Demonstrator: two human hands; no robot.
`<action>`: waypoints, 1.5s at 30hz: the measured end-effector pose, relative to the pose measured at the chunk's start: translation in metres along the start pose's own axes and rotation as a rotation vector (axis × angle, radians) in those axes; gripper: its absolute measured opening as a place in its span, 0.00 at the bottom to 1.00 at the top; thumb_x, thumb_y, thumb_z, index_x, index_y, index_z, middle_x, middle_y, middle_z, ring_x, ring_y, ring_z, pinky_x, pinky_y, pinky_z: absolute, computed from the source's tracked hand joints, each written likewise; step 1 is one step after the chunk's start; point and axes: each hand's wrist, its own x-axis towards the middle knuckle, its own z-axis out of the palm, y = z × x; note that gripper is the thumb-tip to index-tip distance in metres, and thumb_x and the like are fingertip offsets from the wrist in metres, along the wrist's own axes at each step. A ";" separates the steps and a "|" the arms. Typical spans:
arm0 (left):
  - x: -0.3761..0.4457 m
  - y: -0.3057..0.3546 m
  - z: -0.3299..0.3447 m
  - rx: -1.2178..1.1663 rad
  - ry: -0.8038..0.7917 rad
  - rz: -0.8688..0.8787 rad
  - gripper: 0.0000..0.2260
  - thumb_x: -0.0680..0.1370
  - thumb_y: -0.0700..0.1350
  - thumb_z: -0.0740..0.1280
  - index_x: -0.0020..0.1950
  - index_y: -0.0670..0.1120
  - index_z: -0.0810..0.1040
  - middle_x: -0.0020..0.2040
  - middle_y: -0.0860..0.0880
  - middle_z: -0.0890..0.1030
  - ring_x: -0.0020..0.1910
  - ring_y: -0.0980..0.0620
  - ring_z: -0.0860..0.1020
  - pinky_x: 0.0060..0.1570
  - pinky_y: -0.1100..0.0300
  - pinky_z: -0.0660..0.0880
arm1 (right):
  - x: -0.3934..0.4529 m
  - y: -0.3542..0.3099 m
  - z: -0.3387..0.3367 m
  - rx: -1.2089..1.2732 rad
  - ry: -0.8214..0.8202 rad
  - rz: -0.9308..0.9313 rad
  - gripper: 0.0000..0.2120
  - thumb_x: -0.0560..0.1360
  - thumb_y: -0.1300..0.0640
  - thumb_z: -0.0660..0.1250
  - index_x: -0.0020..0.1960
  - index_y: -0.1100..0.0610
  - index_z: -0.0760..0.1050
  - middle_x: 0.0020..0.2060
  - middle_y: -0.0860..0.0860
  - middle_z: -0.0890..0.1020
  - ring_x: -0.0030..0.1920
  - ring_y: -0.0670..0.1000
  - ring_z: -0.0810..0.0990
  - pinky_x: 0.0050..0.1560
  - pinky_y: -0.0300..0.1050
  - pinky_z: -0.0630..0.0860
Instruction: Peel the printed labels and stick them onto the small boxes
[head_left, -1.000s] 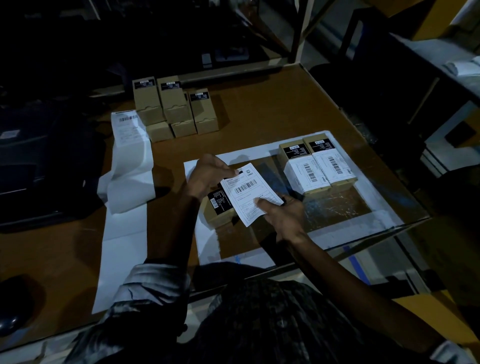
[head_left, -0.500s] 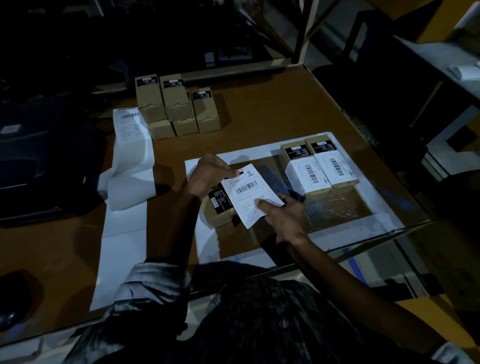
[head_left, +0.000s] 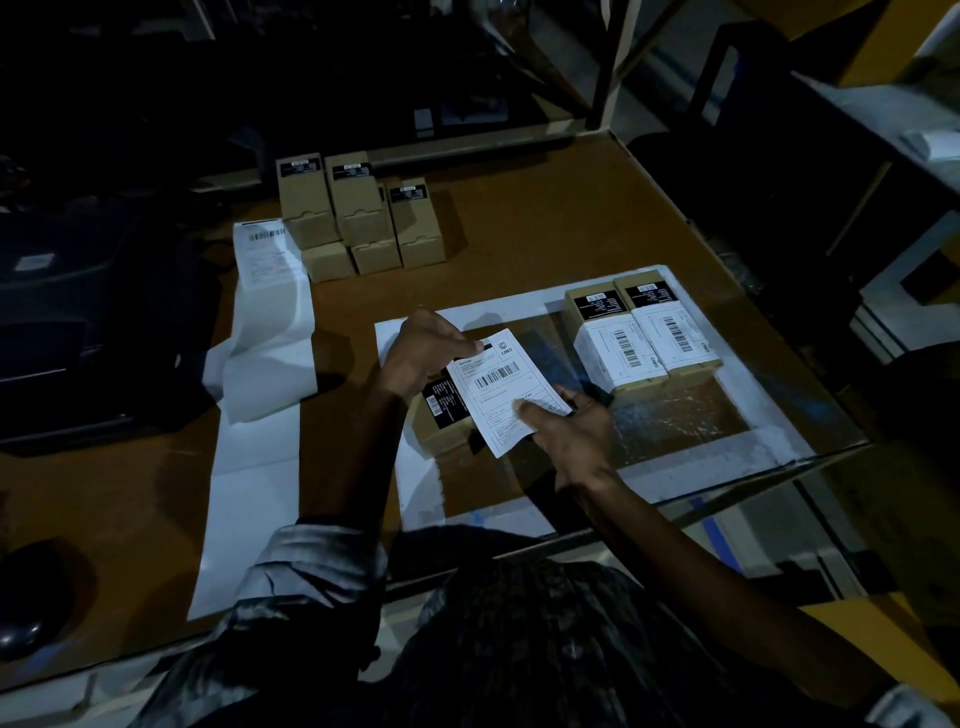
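A white printed label (head_left: 501, 387) with a barcode lies tilted over a small brown box (head_left: 441, 415) on the table. My left hand (head_left: 421, 348) pinches the label's upper left edge. My right hand (head_left: 566, 431) holds its lower right part, thumb pressed on top. Two boxes (head_left: 639, 332) with white labels stuck on them lie side by side to the right. Several unlabelled brown boxes (head_left: 358, 218) are stacked at the back. A long strip of label backing paper (head_left: 260, 395) runs down the left of the table, with a printed label (head_left: 262, 254) at its top end.
The brown table (head_left: 519, 228) has a white-framed glass panel (head_left: 675, 421) under the work area. A dark printer-like machine (head_left: 78, 312) sits at the left. A dark round object (head_left: 21, 629) lies at the lower left. The table's front edge is near my body.
Both hands keep the same hold on the label over the box. Only the camera view has shifted slightly.
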 end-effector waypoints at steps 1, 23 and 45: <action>0.000 0.000 0.000 0.005 -0.001 0.005 0.10 0.71 0.41 0.79 0.44 0.35 0.85 0.42 0.38 0.85 0.39 0.41 0.83 0.38 0.56 0.74 | 0.000 0.001 0.000 0.001 -0.002 -0.003 0.12 0.71 0.69 0.76 0.53 0.64 0.80 0.48 0.57 0.87 0.46 0.52 0.87 0.45 0.46 0.85; -0.022 -0.007 0.003 0.295 0.057 0.099 0.16 0.67 0.54 0.80 0.48 0.46 0.87 0.45 0.51 0.86 0.41 0.54 0.83 0.41 0.57 0.79 | 0.004 0.001 -0.004 -0.139 -0.031 0.065 0.10 0.73 0.60 0.77 0.49 0.55 0.77 0.44 0.54 0.87 0.41 0.52 0.88 0.37 0.49 0.83; -0.066 -0.037 0.038 0.370 0.495 0.147 0.33 0.75 0.68 0.60 0.75 0.54 0.60 0.61 0.48 0.82 0.58 0.47 0.82 0.54 0.39 0.80 | 0.019 -0.020 -0.019 -1.001 0.065 -0.506 0.18 0.79 0.42 0.65 0.65 0.50 0.73 0.59 0.54 0.77 0.60 0.55 0.77 0.49 0.47 0.75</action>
